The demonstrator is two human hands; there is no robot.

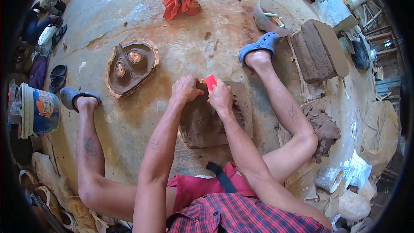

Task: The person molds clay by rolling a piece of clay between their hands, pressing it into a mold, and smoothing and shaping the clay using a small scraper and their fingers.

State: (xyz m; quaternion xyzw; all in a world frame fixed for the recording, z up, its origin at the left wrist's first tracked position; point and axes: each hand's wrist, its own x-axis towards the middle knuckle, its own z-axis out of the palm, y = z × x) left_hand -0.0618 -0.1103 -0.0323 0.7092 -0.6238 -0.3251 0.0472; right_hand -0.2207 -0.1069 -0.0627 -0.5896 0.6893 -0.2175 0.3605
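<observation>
A thick slab of brown clay (205, 125) lies on the floor between my legs, its right part rough and ragged. My right hand (221, 98) is closed around a flat red scraper (210, 81) at the slab's far edge. Just to its left, my left hand (187, 89) rests at the slab's far left corner, fingers curled over the edge and thumb on the clay. The fingertips of both hands are partly hidden. Beyond the slab to the left sits a clay-filled mould (152, 58) with a pale, rough rim and two raised rings inside.
A large clay block (317, 56) stands at right, near a round tub (264, 15) holding small tools. Clay scraps (321, 129) lie beside my right knee. A red cloth bundle (181, 5) is at the back. A blue-and-white bucket (41, 110) stands at left.
</observation>
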